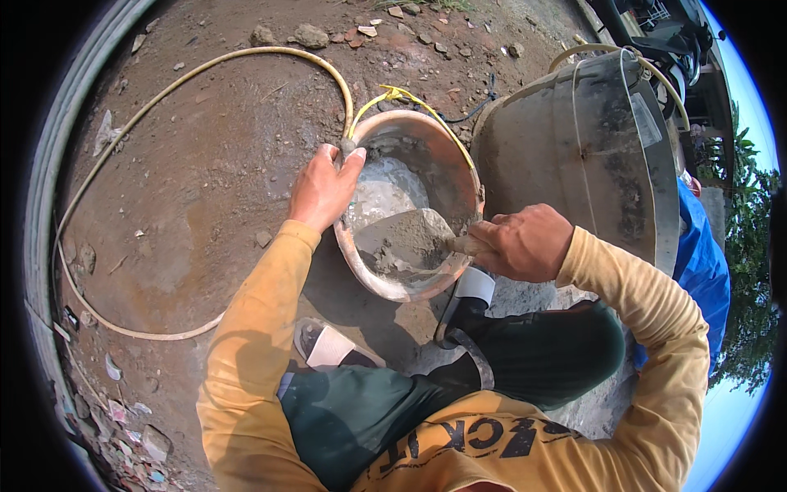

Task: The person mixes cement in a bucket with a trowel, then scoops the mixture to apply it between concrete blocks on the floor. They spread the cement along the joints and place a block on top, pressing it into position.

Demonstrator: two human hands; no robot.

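**Hands at the orange bucket**

Your left hand (324, 190) rests on the near-left rim of the orange bucket (373, 275), fingers curled over the edge and pinched around the end of the yellow hose (205, 70), whose nozzle points down into the bucket; the hose runs away from your fingers in a wide loop across the bare dirt ground (205, 180) and curves back along the left side of the view; your right hand (525, 242) is closed in a fist around the handle of a trowel (410, 238), knuckles up, just over the bucket's right rim; the trowel's blade lies inside the bucket, loaded with a heap of grey cement mix and tilted toward the middle; beneath it the bucket holds wet grey mix, with a paler, watery patch toward the far side where the hose end sits; a yellow cord (410, 98) is tied over the far rim as a handle; the bucket stands on the ground between your knees and the large grey drum (590, 148), which sits just beside it on the right, nearly touching; your sandalled feet (332, 344) are planted just below the bucket, one on either side of its near edge; small stones (311, 35) lie scattered at the far edge of the dirt; a blue tarp (701, 262) shows behind the drum on the right.
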